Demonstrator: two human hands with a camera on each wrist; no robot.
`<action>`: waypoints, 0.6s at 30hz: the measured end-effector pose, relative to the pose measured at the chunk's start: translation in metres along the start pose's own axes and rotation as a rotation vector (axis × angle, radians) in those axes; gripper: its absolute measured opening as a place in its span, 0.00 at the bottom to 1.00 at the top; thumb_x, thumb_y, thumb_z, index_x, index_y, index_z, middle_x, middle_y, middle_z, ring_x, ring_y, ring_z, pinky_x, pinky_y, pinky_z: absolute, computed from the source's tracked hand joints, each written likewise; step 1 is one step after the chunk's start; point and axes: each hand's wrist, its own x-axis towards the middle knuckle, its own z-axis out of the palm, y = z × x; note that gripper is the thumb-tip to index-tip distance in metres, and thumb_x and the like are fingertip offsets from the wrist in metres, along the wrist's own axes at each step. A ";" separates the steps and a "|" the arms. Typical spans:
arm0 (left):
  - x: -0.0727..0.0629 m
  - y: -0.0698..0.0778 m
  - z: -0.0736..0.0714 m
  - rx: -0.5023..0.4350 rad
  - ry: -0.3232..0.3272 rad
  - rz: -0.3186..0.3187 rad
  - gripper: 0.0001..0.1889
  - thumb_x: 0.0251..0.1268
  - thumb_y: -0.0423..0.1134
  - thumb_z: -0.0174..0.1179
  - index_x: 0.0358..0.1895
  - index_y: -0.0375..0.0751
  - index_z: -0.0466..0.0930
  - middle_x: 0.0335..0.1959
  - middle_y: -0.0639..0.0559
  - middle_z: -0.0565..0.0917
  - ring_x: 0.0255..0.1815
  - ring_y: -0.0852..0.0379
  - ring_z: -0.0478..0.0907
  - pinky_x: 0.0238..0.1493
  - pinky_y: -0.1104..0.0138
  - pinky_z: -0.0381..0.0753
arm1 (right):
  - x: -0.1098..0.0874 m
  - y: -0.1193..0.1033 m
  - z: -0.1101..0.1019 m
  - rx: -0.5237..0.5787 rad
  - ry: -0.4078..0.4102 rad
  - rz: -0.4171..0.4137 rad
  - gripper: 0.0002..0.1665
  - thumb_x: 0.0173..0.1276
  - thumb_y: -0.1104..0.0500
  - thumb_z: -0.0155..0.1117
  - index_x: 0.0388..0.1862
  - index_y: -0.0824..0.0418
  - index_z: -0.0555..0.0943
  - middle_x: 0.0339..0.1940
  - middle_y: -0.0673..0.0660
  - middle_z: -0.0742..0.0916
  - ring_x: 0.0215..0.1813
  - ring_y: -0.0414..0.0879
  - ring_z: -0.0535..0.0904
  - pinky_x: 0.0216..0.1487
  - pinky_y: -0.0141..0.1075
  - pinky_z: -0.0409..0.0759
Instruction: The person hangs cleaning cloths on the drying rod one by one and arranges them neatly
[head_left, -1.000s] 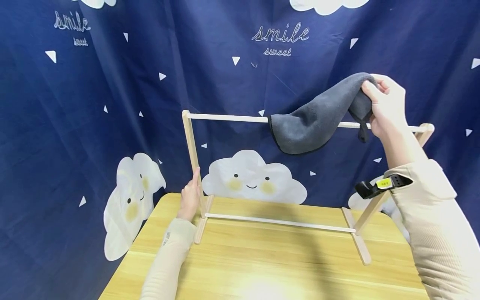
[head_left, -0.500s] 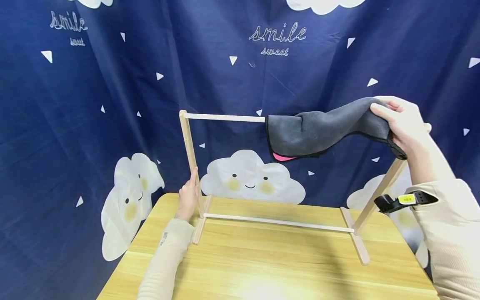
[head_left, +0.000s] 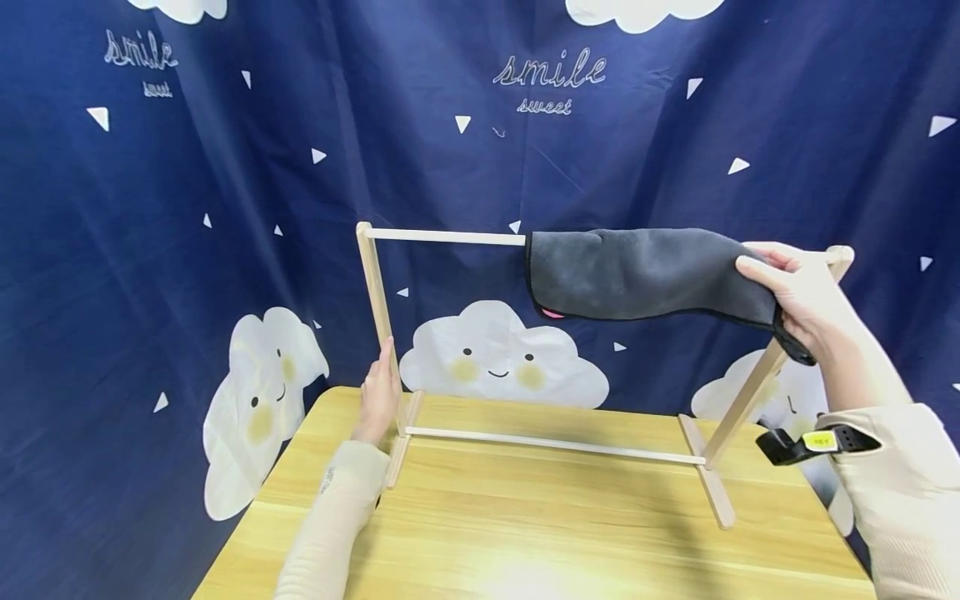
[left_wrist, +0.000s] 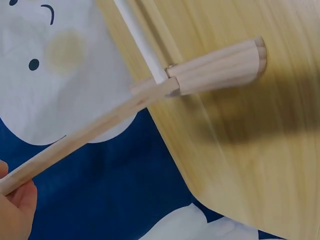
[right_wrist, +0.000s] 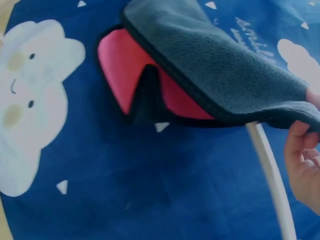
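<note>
A dark grey towel with black edging hangs over the top bar of a wooden rack. Its pink underside shows in the right wrist view, below the grey fold. My right hand pinches the towel's right end at the height of the bar, thumb on the near face. Over on the other side, my left hand holds the rack's left upright at its lower half. In the left wrist view, fingers wrap this upright at the lower left corner.
The rack stands on a wooden table, with a foot at each side and a white lower bar between them. Behind hangs a dark blue curtain printed with clouds. A black strap is on the right wrist.
My right hand has come down and to the right with the towel's end, which now lies spread along the bar instead of lifted above it. The left hand stays on the upright.
</note>
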 end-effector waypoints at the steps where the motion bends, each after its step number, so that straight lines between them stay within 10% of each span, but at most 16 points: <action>1: -0.001 0.001 0.002 -0.018 0.032 0.017 0.31 0.57 0.23 0.52 0.65 0.46 0.59 0.44 0.30 0.74 0.38 0.32 0.76 0.35 0.45 0.75 | -0.001 0.004 -0.001 0.034 -0.015 0.006 0.15 0.66 0.70 0.51 0.37 0.56 0.84 0.30 0.50 0.87 0.26 0.40 0.83 0.26 0.29 0.79; 11: 0.033 0.070 0.010 -0.239 0.469 0.238 0.24 0.50 0.22 0.55 0.54 0.33 0.69 0.60 0.27 0.58 0.58 0.32 0.60 0.55 0.48 0.61 | -0.011 0.034 -0.008 0.110 -0.039 -0.028 0.16 0.67 0.71 0.50 0.38 0.58 0.84 0.31 0.51 0.86 0.28 0.41 0.83 0.27 0.29 0.79; 18: 0.064 0.153 0.002 -0.394 0.291 0.372 0.19 0.56 0.29 0.56 0.54 0.35 0.70 0.56 0.35 0.67 0.56 0.40 0.63 0.55 0.54 0.61 | -0.011 0.041 -0.007 0.234 -0.040 0.030 0.14 0.68 0.67 0.50 0.38 0.58 0.83 0.31 0.52 0.86 0.31 0.41 0.83 0.30 0.30 0.79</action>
